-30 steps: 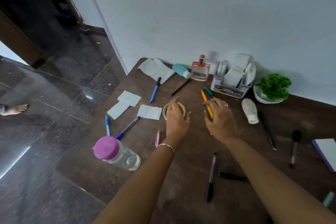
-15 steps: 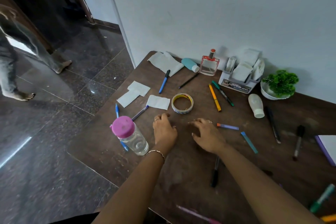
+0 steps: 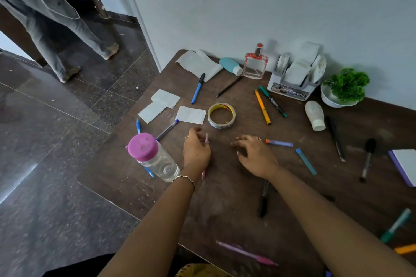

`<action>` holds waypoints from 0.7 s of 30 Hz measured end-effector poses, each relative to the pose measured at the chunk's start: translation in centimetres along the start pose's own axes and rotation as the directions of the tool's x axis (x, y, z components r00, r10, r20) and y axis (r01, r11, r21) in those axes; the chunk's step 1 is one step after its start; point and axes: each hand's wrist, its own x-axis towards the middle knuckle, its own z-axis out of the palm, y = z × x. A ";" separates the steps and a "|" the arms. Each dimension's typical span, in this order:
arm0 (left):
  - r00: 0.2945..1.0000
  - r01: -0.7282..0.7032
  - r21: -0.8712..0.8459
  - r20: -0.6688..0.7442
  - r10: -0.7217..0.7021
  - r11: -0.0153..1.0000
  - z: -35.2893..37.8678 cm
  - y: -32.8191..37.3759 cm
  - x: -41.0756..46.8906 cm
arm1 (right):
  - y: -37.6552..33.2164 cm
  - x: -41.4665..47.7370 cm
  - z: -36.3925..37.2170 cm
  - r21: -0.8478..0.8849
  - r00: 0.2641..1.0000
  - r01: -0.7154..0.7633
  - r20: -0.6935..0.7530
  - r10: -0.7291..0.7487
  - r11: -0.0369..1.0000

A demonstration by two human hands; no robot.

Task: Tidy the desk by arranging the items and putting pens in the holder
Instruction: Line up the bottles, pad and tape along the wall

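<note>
Hands back from the tape roll (image 3: 221,116), our left hand (image 3: 197,153) now grips the pink pen (image 3: 206,138) over the desk (image 3: 225,198), right hand (image 3: 254,155) splayed empty beside it; holder (image 3: 292,83) at the wall is next, we judge.

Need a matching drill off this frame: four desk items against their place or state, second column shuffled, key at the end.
Items:
1. tape roll
2. water bottle
3. perfume bottle
4. white bottle

Places/states:
A. upright by the wall, red cap
B. on its side, beside the plant bowl
C. lying flat, an open ring, mid-desk
D. upright at the desk's left edge, pink lid

Pairs: 1-C, 2-D, 3-A, 4-B
</note>
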 end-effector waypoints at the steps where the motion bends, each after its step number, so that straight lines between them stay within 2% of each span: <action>1: 1.000 0.000 -0.018 -0.001 0.000 1.000 0.1 0.1 0.0 | 0.1 -0.1 0.0 0.008 1.000 -0.003 -0.006 0.003 1.000; 6: 1.000 0.005 -0.052 0.015 -0.004 0.999 0.3 0.5 0.2 | 0.5 -0.5 -0.5 0.054 0.998 -0.035 -0.059 0.038 0.998; 10: 1.000 -0.026 0.029 -0.002 0.026 0.999 0.8 0.9 0.1 | 1.2 -1.2 -1.0 0.065 0.993 -0.077 -0.082 0.082 0.995; 14: 0.984 -0.155 0.165 -0.063 0.168 0.974 2.5 2.1 -0.2 | 2.1 -2.3 -1.9 0.090 0.986 -0.121 -0.108 0.131 0.988; 21: 0.905 -0.424 0.203 0.126 0.406 0.883 8.3 6.2 -1.9 | 5.7 -6.2 -4.3 0.079 0.935 -0.278 -0.206 0.289 0.957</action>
